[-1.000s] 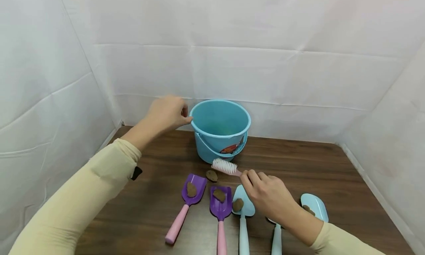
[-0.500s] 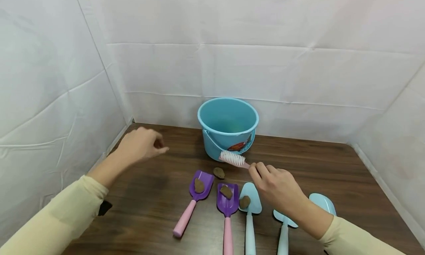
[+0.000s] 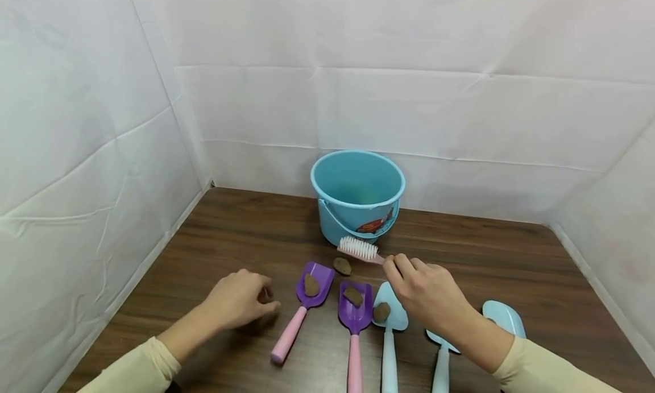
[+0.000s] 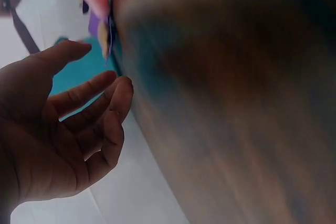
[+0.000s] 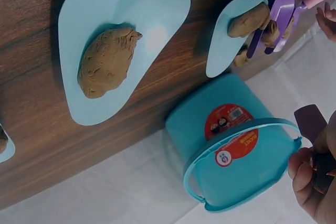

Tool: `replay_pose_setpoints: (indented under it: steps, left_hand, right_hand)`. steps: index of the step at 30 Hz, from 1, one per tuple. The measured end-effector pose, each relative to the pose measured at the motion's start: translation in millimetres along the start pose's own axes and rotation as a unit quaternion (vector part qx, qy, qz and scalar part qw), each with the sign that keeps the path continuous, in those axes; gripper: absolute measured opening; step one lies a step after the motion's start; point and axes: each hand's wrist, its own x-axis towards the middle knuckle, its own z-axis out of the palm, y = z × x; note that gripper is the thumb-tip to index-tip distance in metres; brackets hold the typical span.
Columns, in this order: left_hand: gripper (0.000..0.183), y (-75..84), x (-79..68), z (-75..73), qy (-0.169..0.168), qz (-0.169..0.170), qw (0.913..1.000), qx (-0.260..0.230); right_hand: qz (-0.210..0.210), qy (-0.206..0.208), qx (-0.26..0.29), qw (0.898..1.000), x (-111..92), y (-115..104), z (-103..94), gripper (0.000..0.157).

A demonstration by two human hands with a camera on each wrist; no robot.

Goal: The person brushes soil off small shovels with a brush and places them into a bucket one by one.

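Observation:
My right hand (image 3: pixel 427 288) grips the handle of a pink brush (image 3: pixel 360 249) with white bristles. Its head is held up in front of a light blue bucket (image 3: pixel 338 216). In the right wrist view the brush (image 5: pixel 311 120) shows as a dark shape. My left hand (image 3: pixel 235 302) holds nothing and is low over the table, left of a purple shovel (image 3: pixel 320 275) with a pink handle. Loosely bent fingers show on the left hand (image 4: pixel 79 119) in the left wrist view. A brown clay-like lump (image 3: pixel 310 285) lies on that shovel.
Right of it lie a second purple shovel (image 3: pixel 355 316) and several light blue shovels (image 3: pixel 396 318), some bearing brown lumps. A loose lump (image 3: pixel 342 266) sits on the wooden table (image 3: pixel 230 234) before the bucket. White sheets (image 3: pixel 256 103) enclose the back and sides.
My left hand has left the bucket's left rim and come down toward me, near the left purple shovel. The right hand still grips the brush. The head view has shifted slightly.

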Motion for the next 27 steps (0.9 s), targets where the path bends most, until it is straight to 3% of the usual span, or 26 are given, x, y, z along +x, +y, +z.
replay_pose_setpoints:
  steps: [6,14,20,27]
  left_hand:
    - [0.027,20.8,-7.2,17.3,-0.029,0.014,0.9988,-0.036]
    - [0.032,37.3,-6.2,30.2,-0.018,-0.001,0.9995,-0.027]
    - [0.034,42.4,-8.3,33.5,-0.029,-0.032,0.9988,-0.023]
    - [0.029,38.1,-6.6,32.1,-0.052,-0.026,0.997,-0.052]
  right_hand:
    - [0.004,-0.005,0.011,1.0,-2.4,-1.1,3.4,0.044]
    - [0.012,-0.028,0.022,0.999,-1.8,-0.9,2.4,0.046]
    - [0.011,-0.055,0.013,0.998,-1.1,0.5,1.7,0.047]
    - [0.035,-0.068,0.023,0.997,-2.6,2.5,4.9,0.05]
